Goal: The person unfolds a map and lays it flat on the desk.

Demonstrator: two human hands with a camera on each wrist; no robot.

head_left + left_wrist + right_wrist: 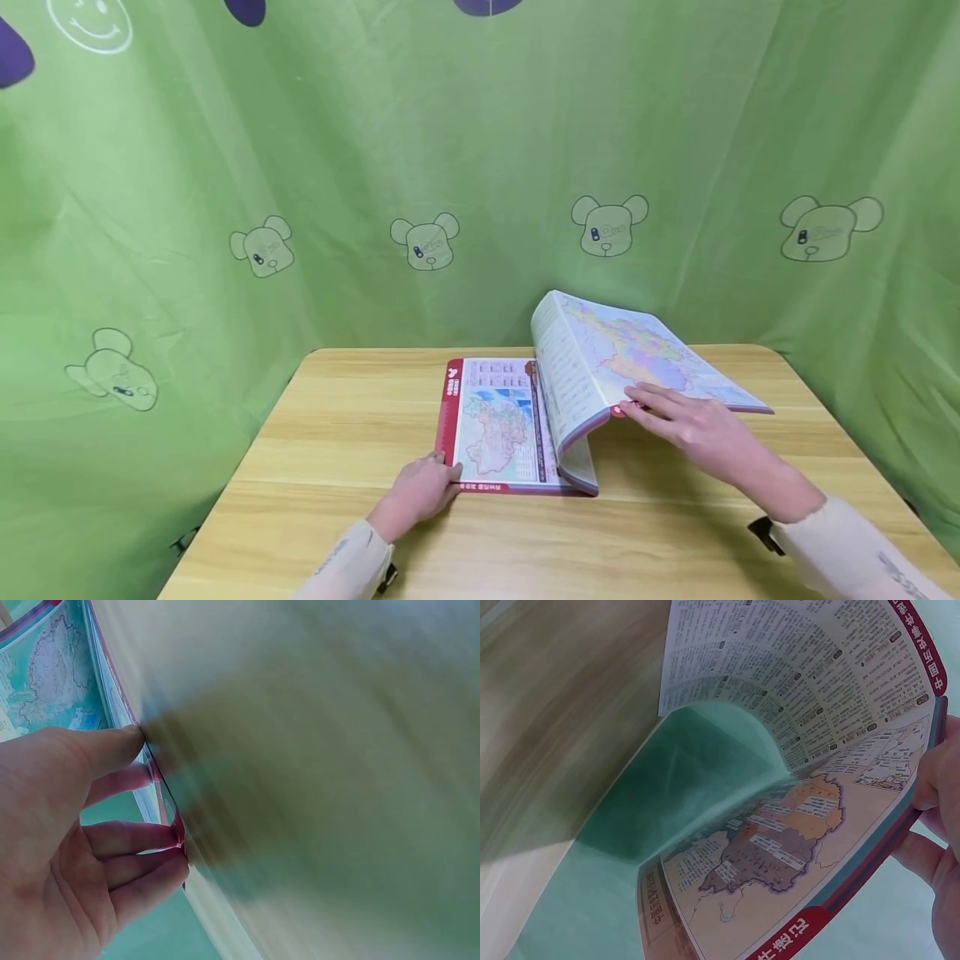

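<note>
Green curtain (480, 167) with bear prints wraps the back and both sides from where I watch, and in front of it sits the wooden table (337, 433). On the table, about centre and toward the far half, lies the atlas (498, 425), open, with its left page flat showing a map with a red margin strip. A thick bunch of pages (622, 358) on its right side is lifted and arched up off the table, map side facing up, text column along the inner edge. The right hand (693, 425) is on that raised bunch near its front edge; in the right wrist view the fingers (930, 787) curl round the red-trimmed page edge with the thumb side over and the others under, so it's gripping the pages. The left hand (423, 490) rests at the near left corner of the atlas; the left wrist view shows thumb and fingers (131, 836) pinching the red border edge of the flat page, thumb on top and fingers below. That view is heavily blurred on the right half, can't read anything there. Both sleeves are light beige, a black strap at each wrist.
</note>
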